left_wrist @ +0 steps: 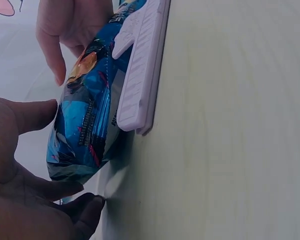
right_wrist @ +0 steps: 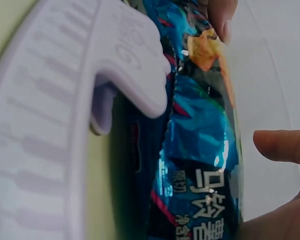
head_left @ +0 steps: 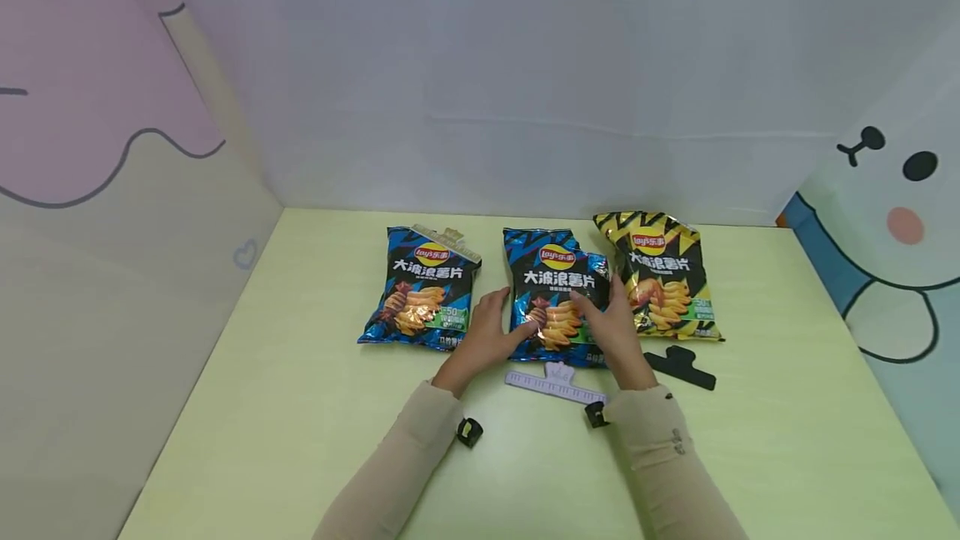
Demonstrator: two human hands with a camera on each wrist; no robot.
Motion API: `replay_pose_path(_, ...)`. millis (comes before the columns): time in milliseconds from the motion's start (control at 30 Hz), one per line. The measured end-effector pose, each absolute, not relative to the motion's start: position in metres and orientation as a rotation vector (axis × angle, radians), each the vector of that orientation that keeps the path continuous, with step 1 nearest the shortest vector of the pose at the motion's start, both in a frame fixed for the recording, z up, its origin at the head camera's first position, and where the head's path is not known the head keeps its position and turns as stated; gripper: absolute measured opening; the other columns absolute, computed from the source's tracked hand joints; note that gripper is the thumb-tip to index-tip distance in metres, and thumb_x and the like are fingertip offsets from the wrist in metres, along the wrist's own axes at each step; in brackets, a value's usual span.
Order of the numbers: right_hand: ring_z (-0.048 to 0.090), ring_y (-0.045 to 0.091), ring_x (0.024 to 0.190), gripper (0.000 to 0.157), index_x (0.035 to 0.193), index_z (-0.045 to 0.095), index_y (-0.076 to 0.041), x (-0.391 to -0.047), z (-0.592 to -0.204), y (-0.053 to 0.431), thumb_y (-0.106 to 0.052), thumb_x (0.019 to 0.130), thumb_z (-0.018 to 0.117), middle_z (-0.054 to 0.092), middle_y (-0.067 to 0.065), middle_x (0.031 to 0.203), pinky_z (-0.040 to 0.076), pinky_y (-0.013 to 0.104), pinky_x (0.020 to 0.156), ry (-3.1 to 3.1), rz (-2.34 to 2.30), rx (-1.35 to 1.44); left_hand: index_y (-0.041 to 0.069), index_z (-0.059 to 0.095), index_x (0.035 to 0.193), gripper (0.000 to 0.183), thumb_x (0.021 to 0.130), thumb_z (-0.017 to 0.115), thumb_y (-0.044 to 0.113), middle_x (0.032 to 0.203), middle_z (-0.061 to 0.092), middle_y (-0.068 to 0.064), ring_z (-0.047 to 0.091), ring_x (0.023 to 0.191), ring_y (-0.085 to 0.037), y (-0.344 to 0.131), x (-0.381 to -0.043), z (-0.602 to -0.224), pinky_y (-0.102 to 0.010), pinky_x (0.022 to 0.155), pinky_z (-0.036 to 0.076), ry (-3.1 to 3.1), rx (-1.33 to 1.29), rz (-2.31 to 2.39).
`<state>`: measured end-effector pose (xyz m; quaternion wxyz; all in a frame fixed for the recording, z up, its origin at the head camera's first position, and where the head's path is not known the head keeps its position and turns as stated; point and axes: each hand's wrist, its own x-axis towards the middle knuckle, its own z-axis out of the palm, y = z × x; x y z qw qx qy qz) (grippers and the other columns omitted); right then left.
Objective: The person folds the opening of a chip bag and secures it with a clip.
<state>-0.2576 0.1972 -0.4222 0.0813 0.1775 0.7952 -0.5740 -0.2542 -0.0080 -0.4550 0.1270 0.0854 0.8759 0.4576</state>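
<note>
A blue-and-black bag of potato chips (head_left: 557, 279) lies in the middle, between the two hands. My left hand (head_left: 489, 342) is at its left side, thumb over the front and fingers along the edge; in the left wrist view the bag's side (left_wrist: 75, 125) sits between thumb and fingers. At the right side is my right hand (head_left: 618, 335), fingers along the edge and thumb over the front. The right wrist view shows that thumb (right_wrist: 280, 145) straight and apart from the bag. A lilac ruler-patterned bag clip (head_left: 557, 383) lies just below the bag's bottom edge.
To the left lies another blue chip bag (head_left: 423, 294) with a beige clip (head_left: 448, 243) across its top. A yellow-and-black chip bag (head_left: 663, 273) lies at the right, a black clip (head_left: 681, 367) below it. A white backdrop (head_left: 487, 90) stands behind the table (head_left: 285, 440).
</note>
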Motion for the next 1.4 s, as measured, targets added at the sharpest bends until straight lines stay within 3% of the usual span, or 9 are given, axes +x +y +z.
replay_pose_path(267, 0.006, 0.032, 0.16, 0.091, 0.163, -0.008, -0.012, -0.258, -0.425, 0.198, -0.022, 0.102, 0.059, 0.002, 0.014, 0.171, 0.013, 0.049, 0.129, 2.373, -1.712, 0.538, 0.001, 0.029, 0.156, 0.083, 0.096, 0.063, 0.048, 0.16, 0.032, -0.022, 0.031, 0.147, -0.04, -0.006, -0.253, -0.459, -0.058, 0.12, 0.032, 2.534, 0.282, 1.335)
replay_pose_path(633, 0.009, 0.034, 0.159, 0.081, 0.163, 0.0, -0.008, -0.258, -0.424, 0.198, -0.015, 0.103, 0.055, 0.006, 0.016, 0.171, 0.017, 0.049, 0.128, 2.387, -1.72, 0.5, 0.013, 0.029, 0.158, 0.079, 0.096, 0.064, 0.046, 0.157, 0.041, -0.015, 0.031, 0.146, -0.039, -0.003, -0.25, -0.457, -0.064, 0.117, 0.031, 2.494, 0.265, 1.404)
replay_pose_path(967, 0.014, 0.036, 0.158, 0.08, 0.164, 0.005, -0.012, -0.254, -0.422, 0.194, -0.012, 0.102, 0.056, 0.013, 0.017, 0.17, 0.02, 0.053, 0.127, 2.398, -1.748, 0.513, 0.013, 0.022, 0.16, 0.084, 0.096, 0.064, 0.046, 0.157, 0.04, -0.017, 0.035, 0.146, -0.039, -0.003, -0.246, -0.455, -0.065, 0.115, 0.034, 2.45, 0.244, 1.432)
replay_pose_path(1200, 0.016, 0.038, 0.157, 0.08, 0.164, 0.009, -0.014, -0.252, -0.423, 0.192, -0.01, 0.101, 0.058, 0.016, 0.019, 0.169, 0.023, 0.054, 0.126, 2.366, -1.783, 0.537, 0.015, 0.015, 0.161, 0.087, 0.097, 0.065, 0.045, 0.153, 0.045, -0.016, 0.045, 0.142, -0.036, -0.006, -0.245, -0.455, -0.059, 0.115, 0.039, 2.404, 0.307, 1.482)
replay_pose_path(1400, 0.02, 0.039, 0.156, 0.077, 0.164, 0.012, -0.015, -0.249, -0.422, 0.192, -0.008, 0.101, 0.056, 0.019, 0.021, 0.168, 0.025, 0.055, 0.125, 2.333, -1.87, 0.498, 0.018, 0.007, 0.163, 0.091, 0.097, 0.064, 0.045, 0.16, 0.039, -0.014, 0.041, 0.147, -0.035, -0.009, -0.242, -0.451, -0.057, 0.118, 0.036, 2.36, 0.351, 1.532)
